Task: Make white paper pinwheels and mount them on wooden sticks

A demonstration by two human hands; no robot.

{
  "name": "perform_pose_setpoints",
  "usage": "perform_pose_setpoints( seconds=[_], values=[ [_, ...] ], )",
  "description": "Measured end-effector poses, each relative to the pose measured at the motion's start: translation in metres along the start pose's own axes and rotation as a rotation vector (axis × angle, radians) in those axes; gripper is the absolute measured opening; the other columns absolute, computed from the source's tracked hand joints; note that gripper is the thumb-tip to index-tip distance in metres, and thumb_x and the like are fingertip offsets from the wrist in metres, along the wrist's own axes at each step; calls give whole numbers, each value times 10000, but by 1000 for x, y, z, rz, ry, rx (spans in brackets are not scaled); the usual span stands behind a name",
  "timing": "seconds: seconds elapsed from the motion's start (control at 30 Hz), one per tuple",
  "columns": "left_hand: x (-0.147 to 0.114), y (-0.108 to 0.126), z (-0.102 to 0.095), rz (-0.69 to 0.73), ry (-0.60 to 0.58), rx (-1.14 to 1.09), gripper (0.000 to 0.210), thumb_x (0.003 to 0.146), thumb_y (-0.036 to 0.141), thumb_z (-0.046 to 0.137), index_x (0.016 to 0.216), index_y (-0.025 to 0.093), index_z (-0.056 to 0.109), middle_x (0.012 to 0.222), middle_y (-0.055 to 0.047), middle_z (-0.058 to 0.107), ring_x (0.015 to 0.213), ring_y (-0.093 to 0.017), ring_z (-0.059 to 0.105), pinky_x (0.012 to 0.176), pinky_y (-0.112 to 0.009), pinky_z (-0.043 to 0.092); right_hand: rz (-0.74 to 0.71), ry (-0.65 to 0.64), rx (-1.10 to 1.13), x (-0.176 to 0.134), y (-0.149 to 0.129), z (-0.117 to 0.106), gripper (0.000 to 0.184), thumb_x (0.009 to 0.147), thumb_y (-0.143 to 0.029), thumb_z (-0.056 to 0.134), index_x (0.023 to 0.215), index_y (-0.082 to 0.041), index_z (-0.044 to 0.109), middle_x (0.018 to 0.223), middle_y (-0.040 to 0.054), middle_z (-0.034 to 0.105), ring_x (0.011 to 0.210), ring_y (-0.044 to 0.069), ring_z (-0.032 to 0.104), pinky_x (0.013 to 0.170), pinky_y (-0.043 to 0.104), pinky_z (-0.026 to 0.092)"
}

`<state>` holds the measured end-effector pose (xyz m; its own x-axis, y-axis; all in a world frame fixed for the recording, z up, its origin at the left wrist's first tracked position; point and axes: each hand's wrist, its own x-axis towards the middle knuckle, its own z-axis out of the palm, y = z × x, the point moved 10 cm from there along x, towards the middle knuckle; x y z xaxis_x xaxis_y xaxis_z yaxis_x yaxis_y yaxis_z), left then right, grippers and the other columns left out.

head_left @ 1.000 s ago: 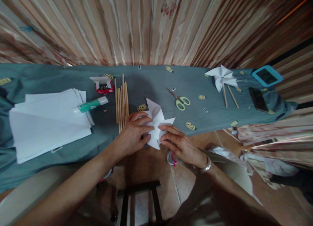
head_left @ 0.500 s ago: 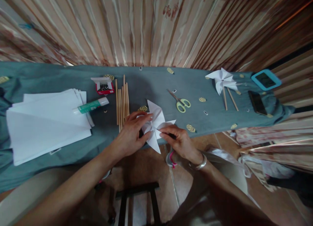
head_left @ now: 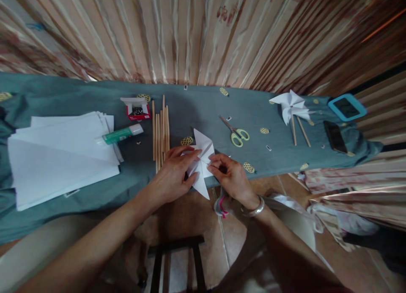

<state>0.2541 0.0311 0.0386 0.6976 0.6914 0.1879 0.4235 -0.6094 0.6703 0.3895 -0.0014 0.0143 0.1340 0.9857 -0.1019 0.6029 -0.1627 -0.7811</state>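
A folded white paper pinwheel lies at the table's near edge, under both my hands. My left hand grips its left side, fingers on top near the centre and thumb lower down. With thumb and fingertips pinched together, my right hand holds the paper just right of the centre. A thin dark line runs from the centre to these fingertips; I cannot tell whether it is a pin or a paper edge. The right-hand blade is mostly hidden behind my right hand. Several wooden sticks lie beside my left hand.
Scissors with green handles lie beyond my right hand. At left are a paper stack, a glue stick and a small red box of dark pins. Another pinwheel, a phone and a blue-framed device are at right.
My right hand has shifted slightly up along the pinwheel, and its fingers now cover most of the right blade. My left hand keeps its hold. The view has moved slightly.
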Motion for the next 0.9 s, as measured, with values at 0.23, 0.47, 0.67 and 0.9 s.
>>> perform_pose_setpoints(
  seconds=[0.23, 0.47, 0.67, 0.9],
  values=[
    [0, 1, -3, -6, 9, 6, 524, 803, 175, 549, 1323, 158, 489, 1132, -89, 703, 1253, -292, 477, 1066, -527, 353, 27, -4, -30, 2, 1, 2, 232, 823, -268, 629, 1037, -180, 642, 741, -1, 715, 653, 143, 633, 630, 257, 460],
    [0, 1, -3, -11, 9, 12, 517, 808, 183, 537, 1318, 122, 477, 1127, -100, 704, 1248, -298, 476, 1070, -531, 350, 19, 14, -37, 4, 0, 2, 223, 823, -250, 628, 1034, -179, 642, 748, 6, 729, 663, 150, 650, 631, 258, 469],
    [-1, 1, -4, -5, 13, 10, 518, 815, 195, 532, 1327, 152, 467, 1121, -89, 704, 1252, -301, 475, 1065, -533, 350, 21, 24, -43, 4, -3, 2, 211, 822, -240, 630, 1023, -177, 631, 754, 8, 730, 666, 154, 660, 628, 260, 474],
    [-2, 13, 1, 57, -15, 74, 497, 864, 235, 501, 1351, 151, 442, 1216, -128, 647, 1254, -296, 482, 1061, -542, 348, 19, 55, -67, 4, -4, 0, 197, 815, -239, 640, 1007, -192, 632, 777, 11, 735, 681, 167, 680, 655, 277, 498]
  ],
)
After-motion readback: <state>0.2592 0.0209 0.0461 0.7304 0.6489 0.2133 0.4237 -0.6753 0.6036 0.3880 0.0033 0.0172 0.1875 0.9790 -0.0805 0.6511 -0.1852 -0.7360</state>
